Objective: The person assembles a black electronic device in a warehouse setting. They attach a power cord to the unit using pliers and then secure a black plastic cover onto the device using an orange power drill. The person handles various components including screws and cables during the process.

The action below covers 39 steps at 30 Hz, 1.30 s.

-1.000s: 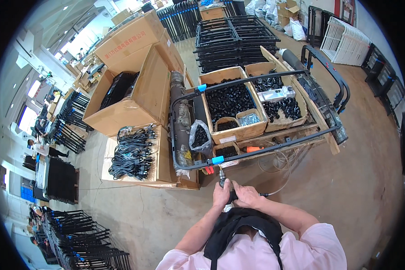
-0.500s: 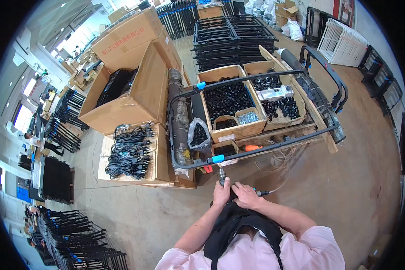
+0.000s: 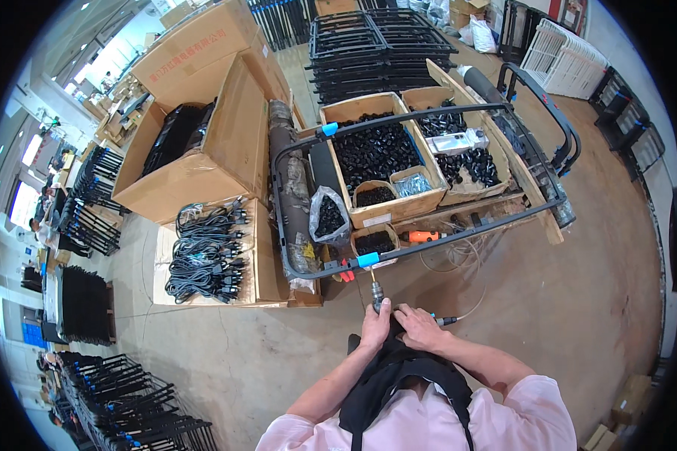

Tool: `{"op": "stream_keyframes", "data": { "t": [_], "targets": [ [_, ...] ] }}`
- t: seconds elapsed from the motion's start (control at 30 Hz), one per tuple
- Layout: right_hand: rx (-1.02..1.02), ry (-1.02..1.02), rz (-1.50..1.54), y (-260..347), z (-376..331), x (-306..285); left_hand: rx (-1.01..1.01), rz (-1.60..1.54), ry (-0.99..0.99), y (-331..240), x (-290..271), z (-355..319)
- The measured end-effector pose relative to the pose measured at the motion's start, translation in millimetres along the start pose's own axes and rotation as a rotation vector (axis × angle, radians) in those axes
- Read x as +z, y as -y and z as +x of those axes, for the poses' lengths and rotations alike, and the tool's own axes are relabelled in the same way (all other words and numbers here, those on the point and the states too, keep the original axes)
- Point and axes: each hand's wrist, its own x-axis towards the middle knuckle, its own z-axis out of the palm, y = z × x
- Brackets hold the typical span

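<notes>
Both my hands are closed on a drill (image 3: 377, 293), held low in front of my body. My left hand (image 3: 375, 325) wraps around it just behind the metal chuck. My right hand (image 3: 420, 328) grips it farther back, where the fingers partly hide the body. The thin bit points away from me at the near rail of a black tubular frame (image 3: 459, 231), by a blue clip (image 3: 368, 260). I cannot tell if its tip touches the rail. A hose fitting (image 3: 447, 321) sticks out right of my right hand.
Under the frame stand wooden boxes (image 3: 363, 220) of small black parts, a bag (image 3: 329, 214) of black pieces and an orange-handled tool (image 3: 421, 236). Bundled cables (image 3: 209, 259) lie on a carton at left, before a large open carton (image 3: 237, 124). Stacked black frames (image 3: 380, 56) stand behind.
The view has shifted, so the frame and boxes sit a little farther left and up. More of the drill bit shows between chuck and rail. Both hands keep their grip.
</notes>
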Motion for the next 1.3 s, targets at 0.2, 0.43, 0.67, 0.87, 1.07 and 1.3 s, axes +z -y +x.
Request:
{"op": "stream_keyframes", "data": {
  "t": [0.2, 0.43, 0.67, 0.87, 1.07, 1.3],
  "targets": [
    [0.033, 0.167, 0.003, -12, -27, 8, -0.126, -0.008, 0.301, 4, -8, -13],
    [0.513, 0.09, 0.136, -39, -69, -40, 0.124, 0.463, 0.676, -28, 35, 24],
    [1.137, -0.169, 0.322, -174, -73, -114, 0.454, 0.434, 0.776, -172, 67, 51],
    [1.097, -0.309, 0.12, -353, -56, -148, 0.615, 0.442, 0.547, -258, 149, 112],
    [1.063, -0.279, 0.104, -487, -12, -159, 0.71, 0.689, 0.332, -314, 259, 210],
    [1.062, -0.25, 0.139, -516, 8, -167, 0.625, 1.021, 0.042, -321, 370, 343]
  ]
}}
